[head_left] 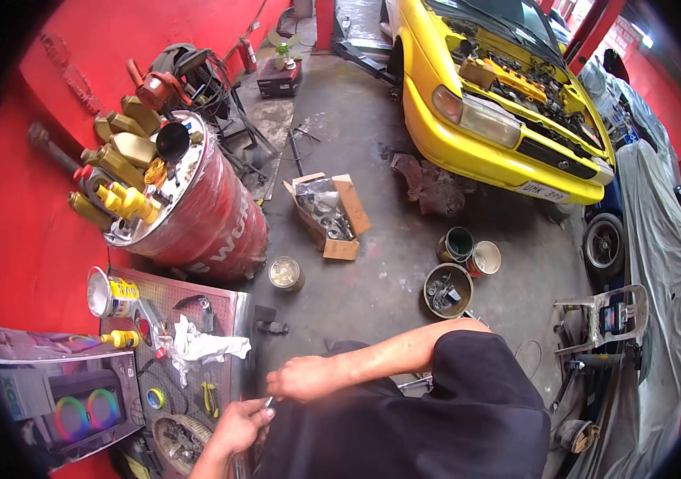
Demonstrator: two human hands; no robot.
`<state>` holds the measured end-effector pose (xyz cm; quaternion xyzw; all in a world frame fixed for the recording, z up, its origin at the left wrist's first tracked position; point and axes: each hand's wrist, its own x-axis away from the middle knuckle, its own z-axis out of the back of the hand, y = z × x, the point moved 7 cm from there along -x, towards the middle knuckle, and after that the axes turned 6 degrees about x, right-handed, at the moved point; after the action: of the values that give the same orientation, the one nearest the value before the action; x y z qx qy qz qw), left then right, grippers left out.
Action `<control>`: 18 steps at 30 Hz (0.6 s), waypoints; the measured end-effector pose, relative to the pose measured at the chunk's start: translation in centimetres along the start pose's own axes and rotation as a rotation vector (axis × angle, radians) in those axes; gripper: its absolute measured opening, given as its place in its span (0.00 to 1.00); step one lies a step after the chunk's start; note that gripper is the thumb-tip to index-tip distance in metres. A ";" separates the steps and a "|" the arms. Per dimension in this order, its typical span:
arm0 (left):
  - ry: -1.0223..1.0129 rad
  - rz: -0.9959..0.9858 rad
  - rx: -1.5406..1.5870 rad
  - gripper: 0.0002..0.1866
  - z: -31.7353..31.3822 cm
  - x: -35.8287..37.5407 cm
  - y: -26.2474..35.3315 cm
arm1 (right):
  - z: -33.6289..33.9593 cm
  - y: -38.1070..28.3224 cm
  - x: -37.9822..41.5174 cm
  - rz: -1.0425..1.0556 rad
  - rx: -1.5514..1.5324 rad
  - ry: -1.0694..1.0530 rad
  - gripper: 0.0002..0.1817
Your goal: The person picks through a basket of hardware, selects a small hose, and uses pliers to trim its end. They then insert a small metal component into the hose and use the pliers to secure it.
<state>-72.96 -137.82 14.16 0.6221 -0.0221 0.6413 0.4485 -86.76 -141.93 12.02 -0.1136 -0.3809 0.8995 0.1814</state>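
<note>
My left hand (240,426) is at the lower middle, thumb and forefinger pinched on a small shiny metal piece (269,402). Just above it, my right hand (302,379) is curled closed, its fingertips close to the same piece. What the right fingers hold, if anything, is hidden. Both hands are in front of my dark clothing (404,423), beside the edge of a perforated metal bench (236,319). On that bench lie a white rag (196,343), yellow-handled pliers (210,399) and a roll of tape (156,397).
A red drum (228,231) carries several oil bottles. On the floor are an open cardboard box of parts (348,207), a tin can (284,273) and a basin with parts (446,291). A yellow car (428,128) stands hood-up ahead; a plastic chair (636,311) is at right.
</note>
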 end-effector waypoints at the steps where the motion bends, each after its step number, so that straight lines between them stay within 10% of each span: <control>1: 0.013 0.018 0.000 0.15 0.0 -0.1 0.5 | 0.2 0.2 -0.2 0.001 0.022 -0.015 0.12; 13: 0.252 -0.764 -0.640 0.16 1.7 9.0 9.8 | 3.3 -2.6 -1.1 -0.235 -0.203 -0.144 0.14; 18: 0.242 -0.195 -0.386 0.13 3.6 7.5 8.1 | -0.3 -2.0 -2.8 -0.338 -0.007 -0.144 0.12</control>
<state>-73.78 -140.67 25.37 0.4427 -0.0301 0.6486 0.6184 -83.64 -141.65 13.46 0.0163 -0.4097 0.8607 0.3020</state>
